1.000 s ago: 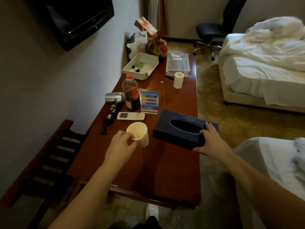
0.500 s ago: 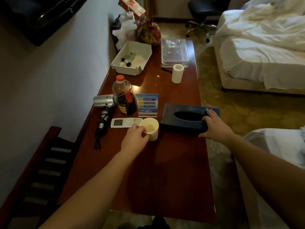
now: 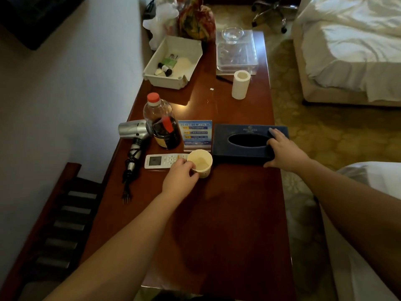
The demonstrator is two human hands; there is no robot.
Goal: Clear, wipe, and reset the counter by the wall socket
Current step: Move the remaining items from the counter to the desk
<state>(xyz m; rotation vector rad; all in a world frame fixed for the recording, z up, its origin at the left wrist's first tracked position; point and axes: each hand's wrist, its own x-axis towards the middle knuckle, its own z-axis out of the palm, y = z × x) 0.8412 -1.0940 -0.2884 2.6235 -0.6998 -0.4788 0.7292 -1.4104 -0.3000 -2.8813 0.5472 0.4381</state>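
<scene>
My left hand (image 3: 179, 175) pinches the rim of a paper cup (image 3: 201, 162) standing on the dark wooden counter (image 3: 227, 224), beside a white remote (image 3: 161, 160). My right hand (image 3: 284, 151) grips the right end of a dark blue tissue box (image 3: 243, 143) lying flat on the counter. Behind the cup stand a blue sign card (image 3: 195, 133) and a red-capped bottle of dark liquid (image 3: 163, 124). A silver hair dryer (image 3: 134, 135) with its cord lies at the wall side.
Farther along the counter are a white tray of small toiletries (image 3: 173, 64), a clear glass tray with a bowl (image 3: 235, 51), a toilet paper roll (image 3: 240, 84) and bags (image 3: 195, 18). A bed (image 3: 351, 46) stands right, a luggage rack (image 3: 56, 224) at lower left.
Both hands have pushed the cup and the tissue box away from me along the counter, up to the remote and sign card. The near part of the counter now lies bare.
</scene>
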